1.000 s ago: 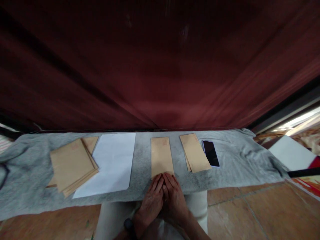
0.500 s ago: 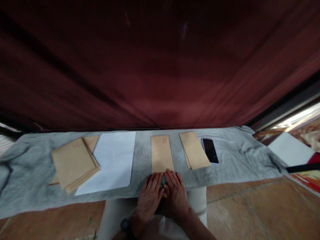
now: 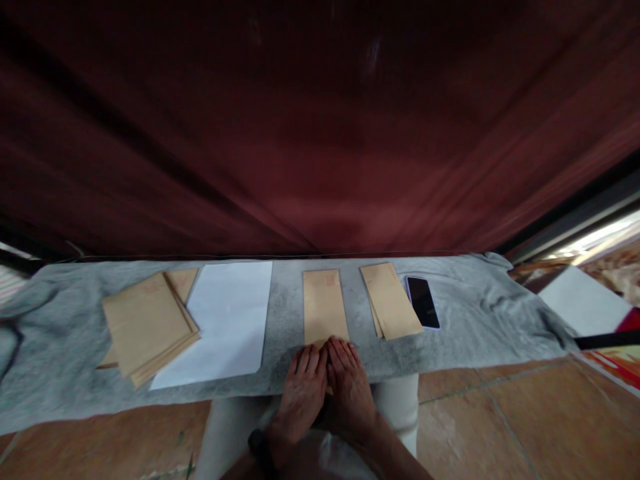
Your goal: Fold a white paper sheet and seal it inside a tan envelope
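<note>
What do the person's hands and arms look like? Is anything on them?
Both hands are bare: no gloves, no rings that show. The left hand has a dark band, perhaps a watch, around its wrist. The right hand has a bare wrist and forearm, with no sleeve showing.

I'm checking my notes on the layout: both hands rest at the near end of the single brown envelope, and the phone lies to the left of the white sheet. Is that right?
Not quite. The head view shows the phone at the right, beside the small pile of envelopes, far from the white sheet. The rest holds: the left hand and right hand rest at the near end of the single brown envelope.
</note>
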`<state>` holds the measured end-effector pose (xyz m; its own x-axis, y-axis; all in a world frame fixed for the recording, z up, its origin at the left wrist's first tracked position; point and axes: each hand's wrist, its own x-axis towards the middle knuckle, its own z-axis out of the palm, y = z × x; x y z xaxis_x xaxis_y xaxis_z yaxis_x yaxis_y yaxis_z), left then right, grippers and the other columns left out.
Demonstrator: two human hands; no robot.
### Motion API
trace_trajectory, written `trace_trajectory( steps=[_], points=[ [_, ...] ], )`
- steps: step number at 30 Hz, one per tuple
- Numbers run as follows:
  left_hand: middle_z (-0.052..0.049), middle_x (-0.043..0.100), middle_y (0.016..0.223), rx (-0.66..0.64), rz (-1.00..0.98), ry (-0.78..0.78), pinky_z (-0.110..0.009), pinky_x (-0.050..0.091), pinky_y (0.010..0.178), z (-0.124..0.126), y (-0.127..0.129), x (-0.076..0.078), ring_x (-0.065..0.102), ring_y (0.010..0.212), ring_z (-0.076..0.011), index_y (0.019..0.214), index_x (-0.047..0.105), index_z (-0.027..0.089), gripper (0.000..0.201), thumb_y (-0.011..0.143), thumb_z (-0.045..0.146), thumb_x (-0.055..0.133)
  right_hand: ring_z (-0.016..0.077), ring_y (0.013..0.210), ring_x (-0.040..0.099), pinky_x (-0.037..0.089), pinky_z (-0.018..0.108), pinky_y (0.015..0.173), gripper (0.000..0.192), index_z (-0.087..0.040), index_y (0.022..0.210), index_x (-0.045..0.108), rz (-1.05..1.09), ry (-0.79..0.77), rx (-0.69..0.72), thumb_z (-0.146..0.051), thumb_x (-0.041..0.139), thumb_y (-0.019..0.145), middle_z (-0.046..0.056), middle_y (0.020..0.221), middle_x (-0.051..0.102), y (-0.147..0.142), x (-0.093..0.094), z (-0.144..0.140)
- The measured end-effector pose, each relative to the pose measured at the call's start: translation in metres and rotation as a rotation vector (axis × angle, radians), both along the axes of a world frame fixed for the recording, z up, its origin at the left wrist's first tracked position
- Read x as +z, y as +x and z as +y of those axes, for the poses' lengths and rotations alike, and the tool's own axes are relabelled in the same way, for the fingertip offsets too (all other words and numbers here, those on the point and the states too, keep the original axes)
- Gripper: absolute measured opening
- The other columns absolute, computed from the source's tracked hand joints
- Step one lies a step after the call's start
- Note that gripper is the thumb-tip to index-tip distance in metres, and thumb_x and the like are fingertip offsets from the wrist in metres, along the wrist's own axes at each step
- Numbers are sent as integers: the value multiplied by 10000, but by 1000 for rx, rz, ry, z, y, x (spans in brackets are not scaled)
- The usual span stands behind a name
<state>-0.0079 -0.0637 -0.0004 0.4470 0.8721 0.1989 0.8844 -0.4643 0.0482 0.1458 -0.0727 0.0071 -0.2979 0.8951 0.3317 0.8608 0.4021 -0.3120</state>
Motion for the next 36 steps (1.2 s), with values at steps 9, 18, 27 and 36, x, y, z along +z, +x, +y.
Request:
trace_trajectory(
  steps=[9, 18, 27, 36],
  points=[
    [-111, 636, 1422, 45, -68, 60, -416, 467, 1089, -2, -18, -3, 587, 1301, -275, 1459, 553, 180, 493, 978, 155, 448, 255, 1452, 466, 438, 515, 1179, 547, -140, 1566, 390, -39, -16, -37, -187, 418, 1022, 140, 1534, 533, 20, -9, -3],
    [-95, 683, 1279, 109, -237, -19, -409, 540, 993, 11, -29, 9, 645, 1154, -252, 1245, 683, 234, 338, 1023, 278, 432, 245, 1332, 556, 412, 480, 1166, 479, -198, 1455, 545, -78, 13, -20, -123, 433, 995, 100, 1398, 648, 31, 1, 11],
    [-74, 712, 1060, 305, -398, -184, -391, 577, 875, 43, -18, 13, 684, 1009, -249, 1239, 591, 204, 331, 920, 145, 530, 256, 990, 607, 439, 441, 1038, 319, -188, 1167, 690, -149, -15, 30, -69, 533, 916, 90, 1080, 703, 28, 14, 28],
    [-40, 743, 912, 539, -600, -487, -292, 532, 734, 57, -16, 20, 736, 834, -208, 1384, 522, 185, 526, 867, 179, 619, 259, 967, 606, 393, 470, 1084, 372, -238, 1202, 667, -118, -6, -29, -56, 505, 921, 67, 1028, 682, 20, 12, 26]
  ],
)
